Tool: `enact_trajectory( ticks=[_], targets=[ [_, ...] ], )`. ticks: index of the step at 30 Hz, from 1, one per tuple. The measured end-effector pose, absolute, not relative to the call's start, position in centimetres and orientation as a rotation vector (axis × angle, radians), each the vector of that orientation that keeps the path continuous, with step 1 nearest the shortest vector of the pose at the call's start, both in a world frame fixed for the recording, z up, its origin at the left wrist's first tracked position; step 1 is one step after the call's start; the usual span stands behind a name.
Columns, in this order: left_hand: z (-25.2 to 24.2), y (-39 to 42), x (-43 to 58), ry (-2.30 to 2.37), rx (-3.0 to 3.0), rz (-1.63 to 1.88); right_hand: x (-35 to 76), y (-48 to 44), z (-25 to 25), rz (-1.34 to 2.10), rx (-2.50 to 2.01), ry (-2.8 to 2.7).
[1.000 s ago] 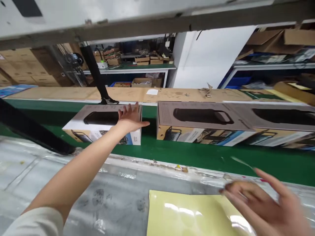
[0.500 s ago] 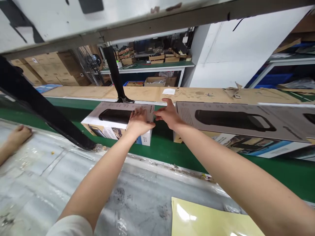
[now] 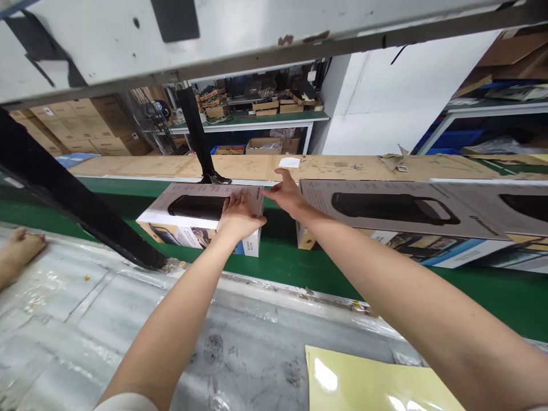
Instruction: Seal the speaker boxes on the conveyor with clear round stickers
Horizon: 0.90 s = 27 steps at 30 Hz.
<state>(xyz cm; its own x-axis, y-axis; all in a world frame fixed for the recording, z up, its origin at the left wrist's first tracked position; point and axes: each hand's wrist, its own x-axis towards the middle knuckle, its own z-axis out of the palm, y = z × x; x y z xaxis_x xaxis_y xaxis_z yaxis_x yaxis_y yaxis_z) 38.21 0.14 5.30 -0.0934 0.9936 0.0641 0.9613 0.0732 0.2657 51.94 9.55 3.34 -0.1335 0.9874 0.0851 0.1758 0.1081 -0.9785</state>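
Observation:
A white printed carton with a picture of a black device on its lid lies on the green belt. My left hand rests on the right part of that lid, palm down with fingers spread. At the carton's right end, my right hand has its fingertips at the upper edge, thumb and fingers apart. A second carton of the same print lies just right of my right hand, under my forearm. Another similar carton follows it, cut off by the frame.
A black post slants down at the left, and a white beam crosses overhead. A co-worker's hand rests at the far left. Yellow glossy sheets lie on the plastic-covered table. Cardboard lines the belt's far side.
The view has shifted slightly, so the scene sits a little lower and further left. Both hands keep nearly the same place at the left carton.

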Motion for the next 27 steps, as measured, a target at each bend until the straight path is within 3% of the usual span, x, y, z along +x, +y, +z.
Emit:
enact_trajectory(
  ticks=[8, 21, 27],
  targets=[
    [5.1, 0.2, 37.6, 2.216, 2.026, 0.388, 50.5, 9.1, 2.5, 1.297, -1.124, -1.459],
    [4.7, 0.4, 36.3, 2.231, 2.041, 0.412, 50.0, 6.3, -0.1, 0.83, -1.112, -1.542],
    [5.1, 0.2, 36.3, 2.227, 2.095, 0.437, 48.3, 1.8, -3.3, 0.921, -0.798, -1.717]
  ],
)
